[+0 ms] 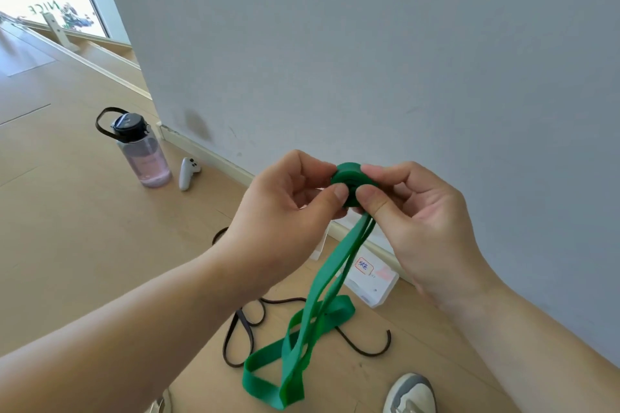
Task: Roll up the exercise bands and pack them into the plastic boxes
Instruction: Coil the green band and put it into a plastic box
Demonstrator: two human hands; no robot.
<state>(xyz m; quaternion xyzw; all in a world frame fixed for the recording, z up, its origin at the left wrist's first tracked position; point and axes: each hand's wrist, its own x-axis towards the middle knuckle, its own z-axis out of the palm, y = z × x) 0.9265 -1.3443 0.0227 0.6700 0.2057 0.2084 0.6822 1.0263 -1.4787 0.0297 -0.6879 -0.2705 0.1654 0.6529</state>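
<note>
1. The green exercise band (pixel 322 312) looks light, flat and rubbery; I judge it soft and springy, likely to uncoil the moment the pinch slackens; its surface probably grips skin well rather than slipping.
2. The wound part, a small green coil (pixel 352 184), sits up at chest height between both hands; the loose remainder hangs from the coil toward 7 o'clock as two strands, and its far end lies in slack loops on the wooden floor (pixel 67 245).
3. The left hand (pixel 285 211) is closed on the coil from its 9 o'clock side; its thumb (pixel 335 198) presses the coil's near face, the other fingertips curl behind it, mostly hidden.
4. The right hand (pixel 419 208) is clenched on the coil from 3 o'clock; its thumb (pixel 369 198) rests on the near face just beside the left thumb, its index finger over the coil's top edge.
5. The best hold, in my judgement, is across the coil's flat faces, squeezing the layers together; the hanging strands should be kept flat and untwisted as they feed in.
6. A dark band (pixel 241 339) lies on the floor beneath the green loops; a clear plastic box (pixel 375 282) with a label stands by the wall (pixel 369 43) at 5 o'clock of the coil, partly hidden by the band.
</note>
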